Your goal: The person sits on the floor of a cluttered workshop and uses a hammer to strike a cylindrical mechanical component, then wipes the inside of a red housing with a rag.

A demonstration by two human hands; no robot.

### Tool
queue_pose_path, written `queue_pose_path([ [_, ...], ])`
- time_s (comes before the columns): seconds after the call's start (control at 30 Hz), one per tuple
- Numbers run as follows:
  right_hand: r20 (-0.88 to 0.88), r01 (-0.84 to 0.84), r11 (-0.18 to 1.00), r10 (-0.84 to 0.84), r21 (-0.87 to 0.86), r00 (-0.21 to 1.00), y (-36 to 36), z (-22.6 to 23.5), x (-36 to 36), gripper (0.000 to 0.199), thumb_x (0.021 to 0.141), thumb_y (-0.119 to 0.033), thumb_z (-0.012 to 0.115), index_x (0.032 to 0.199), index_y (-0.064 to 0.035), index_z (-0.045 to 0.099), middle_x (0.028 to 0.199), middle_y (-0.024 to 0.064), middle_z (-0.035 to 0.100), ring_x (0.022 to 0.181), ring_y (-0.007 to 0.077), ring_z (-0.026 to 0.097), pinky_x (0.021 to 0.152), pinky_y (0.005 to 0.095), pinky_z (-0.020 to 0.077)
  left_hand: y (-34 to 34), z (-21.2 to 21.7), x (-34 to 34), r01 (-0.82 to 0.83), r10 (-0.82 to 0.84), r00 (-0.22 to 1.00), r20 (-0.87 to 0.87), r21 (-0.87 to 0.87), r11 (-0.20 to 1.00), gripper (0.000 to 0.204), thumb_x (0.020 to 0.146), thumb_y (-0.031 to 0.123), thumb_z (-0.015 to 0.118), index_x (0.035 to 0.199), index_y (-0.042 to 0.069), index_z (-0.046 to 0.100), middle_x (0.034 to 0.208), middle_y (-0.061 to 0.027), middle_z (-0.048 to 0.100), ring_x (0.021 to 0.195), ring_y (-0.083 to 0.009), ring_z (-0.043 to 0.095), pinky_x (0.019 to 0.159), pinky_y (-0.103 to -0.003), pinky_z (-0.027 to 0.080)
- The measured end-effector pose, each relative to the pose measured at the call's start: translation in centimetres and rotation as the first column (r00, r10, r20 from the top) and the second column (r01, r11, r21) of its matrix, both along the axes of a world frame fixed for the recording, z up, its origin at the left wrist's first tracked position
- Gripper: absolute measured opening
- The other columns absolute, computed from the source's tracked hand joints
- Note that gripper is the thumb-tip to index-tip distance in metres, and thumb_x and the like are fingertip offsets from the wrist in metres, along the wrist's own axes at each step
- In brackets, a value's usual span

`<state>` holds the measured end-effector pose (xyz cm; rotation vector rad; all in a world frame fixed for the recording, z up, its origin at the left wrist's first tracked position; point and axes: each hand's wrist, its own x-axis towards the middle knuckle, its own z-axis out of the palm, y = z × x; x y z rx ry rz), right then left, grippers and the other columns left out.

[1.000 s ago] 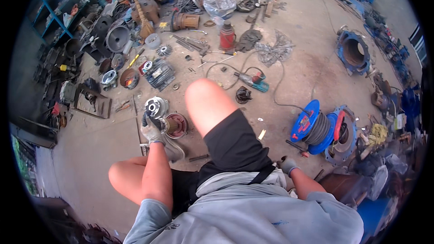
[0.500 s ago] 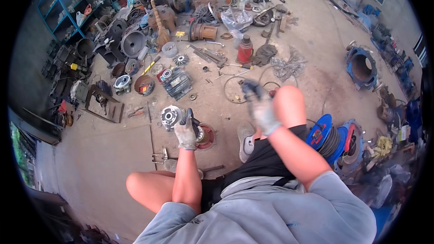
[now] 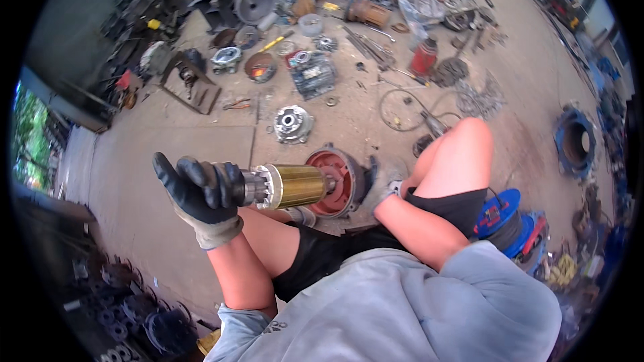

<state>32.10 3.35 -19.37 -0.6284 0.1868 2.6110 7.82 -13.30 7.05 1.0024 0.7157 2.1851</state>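
Observation:
My left hand (image 3: 204, 191), in a grey-and-black work glove, is closed around the shaft end of a motor rotor (image 3: 298, 185). The rotor is a brass-coloured cylinder lying level, with pale fins at its left end. Its right shaft tip is at the mouth of a motor housing (image 3: 335, 154), red inside; whether the tip is still inside I cannot tell. The housing lies on its side, its opening toward the left hand. Against or just beside the housing's right side is my gloved right hand (image 3: 384, 184), its fingers blurred and partly hidden.
A silver flanged end cover (image 3: 292, 125) lies on the floor beyond the housing. Farther off are a finned motor body (image 3: 312, 75), a rusty bowl (image 3: 260, 67) and a red bottle jack (image 3: 424, 57). A blue cable reel (image 3: 498, 213) stands right of my knee.
The rotor, earlier down at the red housing, is now raised level on the left. The housing has tipped onto its side. My right hand has come down beside it, and the view has shifted.

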Motion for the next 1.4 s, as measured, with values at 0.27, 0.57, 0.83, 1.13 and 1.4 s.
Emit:
queue_pose_path([
  [0.27,-0.255,0.441,0.735,-0.36,0.515,0.898,14.2,20.1,1.1,0.066,0.103,-0.059,0.056,0.054,-0.0151,0.06,0.063,0.0078,0.065,0.069,0.0245,0.063,0.095,0.0471,0.0523,-0.8,-2.4,-8.1,-0.786,0.358,0.407,-0.841,-0.123,0.606,0.058,0.115,0.04,0.037,0.06,0.021,0.039,0.045,0.0022,0.029,0.038,-0.0129,0.02,0.052,-0.025,0.037],
  [0.57,-0.196,0.451,0.729,-0.412,0.515,0.89,21.2,17.6,0.4,0.06,0.105,-0.046,0.059,0.053,-0.0185,0.051,0.062,0.002,0.062,0.067,0.0195,0.062,0.09,0.0441,0.0546,6.8,-5.5,-8.0,0.038,-0.092,0.925,0.369,0.151,0.988,0.054,0.108,0.029,0.051,0.056,0.023,0.037,0.046,0.0044,0.028,0.048,-0.0112,0.031,0.097,-0.033,0.039],
  [0.83,0.025,0.391,0.74,-0.482,0.548,0.876,21.5,17.1,-1.8,0.036,0.106,-0.035,0.058,0.076,-0.0166,0.05,0.078,-0.0001,0.053,0.079,0.0134,0.054,0.087,0.033,0.0502,11.1,-6.1,-7.5,-0.201,0.233,0.589,0.774,-0.139,0.97,0.048,0.107,0.04,0.058,0.065,0.021,0.045,0.04,0.0066,0.028,0.036,-0.0107,0.023,0.053,-0.025,0.04],
  [1.13,-0.018,0.381,0.78,-0.429,0.496,0.903,23.0,15.9,-0.5,0.044,0.102,-0.042,0.059,0.067,-0.0164,0.062,0.071,0.0049,0.066,0.075,0.0234,0.064,0.093,0.05,0.0568,9.7,-6.7,-7.3,-0.259,0.341,0.552,0.761,-0.233,0.937,0.038,0.102,0.044,0.066,0.082,0.016,0.05,0.048,0.0044,0.029,0.047,-0.0131,0.035,0.064,-0.032,0.05],
  [1.4,-0.128,0.364,0.763,-0.353,0.534,0.927,22.6,15.2,0.4,0.042,0.102,-0.039,0.059,0.066,-0.0181,0.058,0.069,0.0026,0.064,0.072,0.0223,0.063,0.091,0.0499,0.0566,8.0,-7.4,-6.7,-0.222,0.262,0.62,0.74,-0.155,0.963,0.035,0.104,0.035,0.064,0.078,0.02,0.045,0.051,0.0065,0.027,0.047,-0.0083,0.028,0.06,-0.022,0.043],
])
